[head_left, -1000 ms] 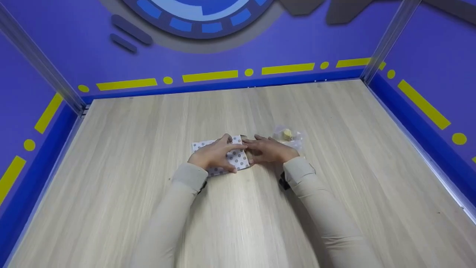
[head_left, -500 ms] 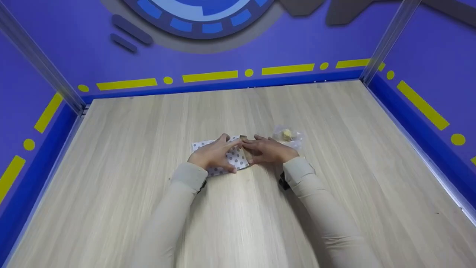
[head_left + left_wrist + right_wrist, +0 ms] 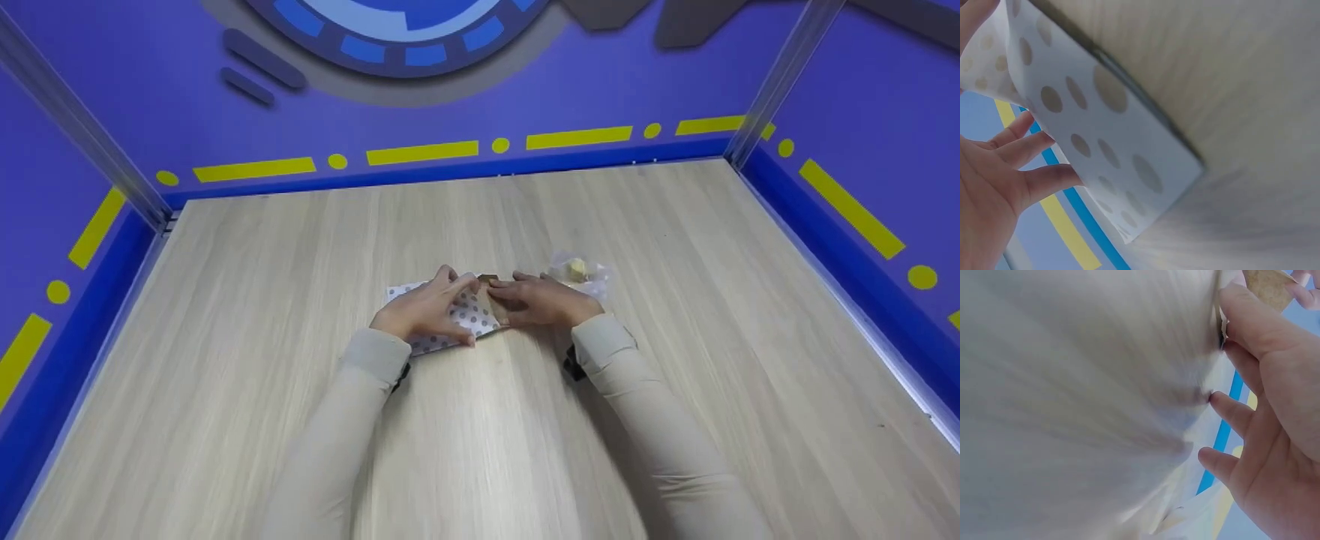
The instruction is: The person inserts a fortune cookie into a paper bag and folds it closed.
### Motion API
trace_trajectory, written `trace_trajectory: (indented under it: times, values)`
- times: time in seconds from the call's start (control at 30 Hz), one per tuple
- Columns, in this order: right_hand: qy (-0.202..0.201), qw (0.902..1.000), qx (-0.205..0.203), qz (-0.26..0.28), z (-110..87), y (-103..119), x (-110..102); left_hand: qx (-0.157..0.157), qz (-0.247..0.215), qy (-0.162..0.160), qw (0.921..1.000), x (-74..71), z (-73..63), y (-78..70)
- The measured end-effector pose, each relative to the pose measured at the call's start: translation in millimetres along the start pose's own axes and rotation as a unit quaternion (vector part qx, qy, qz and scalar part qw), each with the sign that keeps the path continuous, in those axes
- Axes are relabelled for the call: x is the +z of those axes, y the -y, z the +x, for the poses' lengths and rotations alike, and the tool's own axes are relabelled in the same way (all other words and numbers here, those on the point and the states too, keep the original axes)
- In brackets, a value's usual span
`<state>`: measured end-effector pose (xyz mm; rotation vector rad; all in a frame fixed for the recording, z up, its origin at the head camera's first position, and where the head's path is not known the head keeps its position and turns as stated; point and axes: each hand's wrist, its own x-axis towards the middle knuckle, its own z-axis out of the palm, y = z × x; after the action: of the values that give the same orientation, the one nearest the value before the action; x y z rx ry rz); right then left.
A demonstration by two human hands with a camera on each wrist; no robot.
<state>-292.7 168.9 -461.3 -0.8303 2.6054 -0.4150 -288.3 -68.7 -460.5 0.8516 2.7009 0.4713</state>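
Observation:
Low on the table lies a flat packet of white paper with grey polka dots (image 3: 476, 319). A brown part (image 3: 491, 300) shows at its right end. My left hand (image 3: 424, 306) grips the packet from above, thumb along the near edge and fingers toward the far side. In the left wrist view, several left-hand fingers (image 3: 1053, 177) reach the paper's edge, and the dotted paper (image 3: 1081, 107) bulges at upper left. With thumb and index finger, my right hand (image 3: 546, 300) pinches the brown end; in the right wrist view its other fingers (image 3: 1227, 413) are spread. The packet's inside is hidden.
Just behind my right hand lies a small clear plastic bag (image 3: 600, 277) with a pale yellow item (image 3: 577, 270) in it. The wood-grain table (image 3: 480, 420) meets purple-blue walls (image 3: 420, 127) at the back and sides.
My left hand has shifted slightly left, drawing the dotted paper's right edge with its fingers. More of the brown end shows. My right hand has stayed nearly still.

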Motion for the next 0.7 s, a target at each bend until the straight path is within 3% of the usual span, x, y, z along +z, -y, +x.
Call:
trace_trajectory:
  times: [0.2,0.7]
  values:
    - [-0.003,1.0,-0.006,-0.006,0.1,0.5,0.2,0.005,-0.007,-0.011,0.9999,1.0,-2.3,2.0]
    - [-0.016,0.9998,-0.009,-0.002,-2.8,-1.3,4.6,-0.009,-0.025,0.006,0.9996,2.6,-4.8,5.4]
